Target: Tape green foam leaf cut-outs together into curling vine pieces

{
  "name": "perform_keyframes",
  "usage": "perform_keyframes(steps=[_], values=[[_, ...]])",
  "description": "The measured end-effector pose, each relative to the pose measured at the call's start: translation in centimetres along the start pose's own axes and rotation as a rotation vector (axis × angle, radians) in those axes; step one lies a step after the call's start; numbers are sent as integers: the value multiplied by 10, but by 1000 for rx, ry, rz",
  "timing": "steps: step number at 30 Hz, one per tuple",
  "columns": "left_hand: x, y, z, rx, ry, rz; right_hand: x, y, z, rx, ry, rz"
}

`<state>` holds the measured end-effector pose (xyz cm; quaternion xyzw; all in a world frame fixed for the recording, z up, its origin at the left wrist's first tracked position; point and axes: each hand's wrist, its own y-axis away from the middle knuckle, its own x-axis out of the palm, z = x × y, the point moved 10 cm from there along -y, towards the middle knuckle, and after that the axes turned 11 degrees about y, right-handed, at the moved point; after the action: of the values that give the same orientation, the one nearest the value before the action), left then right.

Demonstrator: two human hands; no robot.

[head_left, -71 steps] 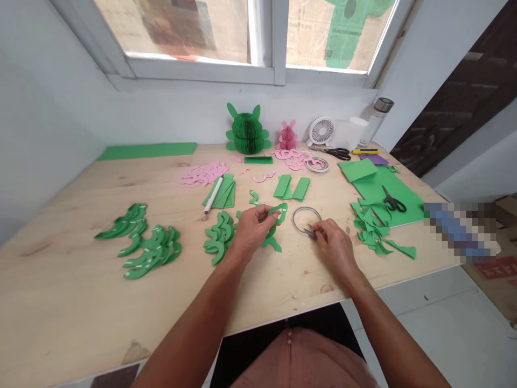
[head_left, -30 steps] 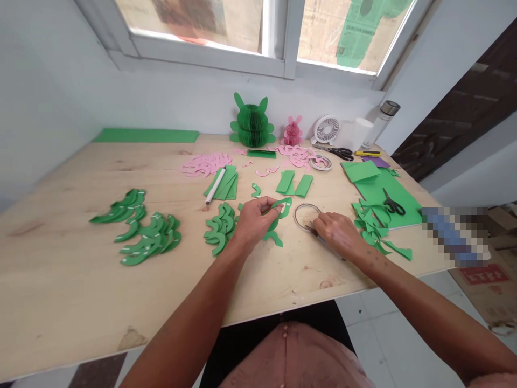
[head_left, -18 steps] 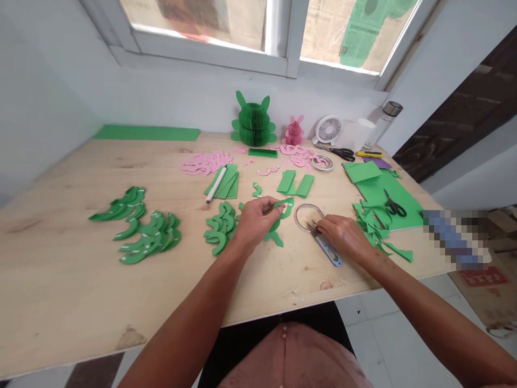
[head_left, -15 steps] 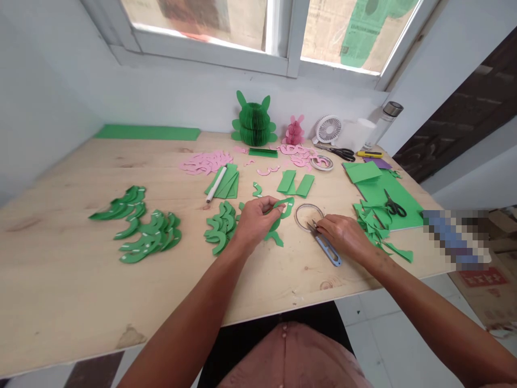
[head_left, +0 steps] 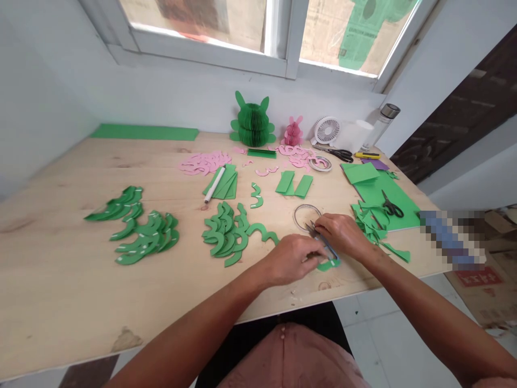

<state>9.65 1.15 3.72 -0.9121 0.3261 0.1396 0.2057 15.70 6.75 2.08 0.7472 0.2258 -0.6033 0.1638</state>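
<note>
My left hand [head_left: 297,260] is closed, fingertips pinched together, over a wavy green paper strip [head_left: 264,231]. The strip passes behind the hand, and an end with a white patch [head_left: 332,263] shows beyond the fingers. My right hand [head_left: 341,234] has its fingers curled beside the blades of blue thread snips [head_left: 333,252]; what they grip is hidden. Just behind lies a ring-shaped tape roll [head_left: 295,216]. Left of the strip is a heap of curved green paper pieces [head_left: 226,237], and one wavy green piece [head_left: 256,195] lies farther back.
More green curves with white patches [head_left: 147,240] lie at left. A white pen [head_left: 215,185] rests on green cards. Pink cutouts [head_left: 205,163], green and pink honeycomb paper figures [head_left: 253,126], and a small fan [head_left: 327,130] stand behind. Black scissors [head_left: 391,205] and green scraps [head_left: 369,223] are at right.
My left hand has moved right and toward me with the green strip, its white-patched end now near the snips' handle. My right hand stays almost in place.
</note>
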Motion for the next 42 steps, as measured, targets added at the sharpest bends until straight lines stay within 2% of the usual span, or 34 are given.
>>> perform_keyframes(steps=[4,9,21,27,30,34,42], values=[[23,2,-4,112,-153,81,3,-2,-1,-1,0,18],[34,3,-1,136,-342,105,4,-4,1,-25,48,45],[37,1,4,130,-342,101,3,-14,13,-125,213,130],[37,0,4,122,-330,97,5,-14,17,-126,236,173],[37,0,4,124,-328,93,5,-15,11,-66,205,170],[36,0,4,124,-324,91,5,-12,-1,2,61,147],[36,1,6,119,-315,96,7,-6,-7,-5,-62,133]])
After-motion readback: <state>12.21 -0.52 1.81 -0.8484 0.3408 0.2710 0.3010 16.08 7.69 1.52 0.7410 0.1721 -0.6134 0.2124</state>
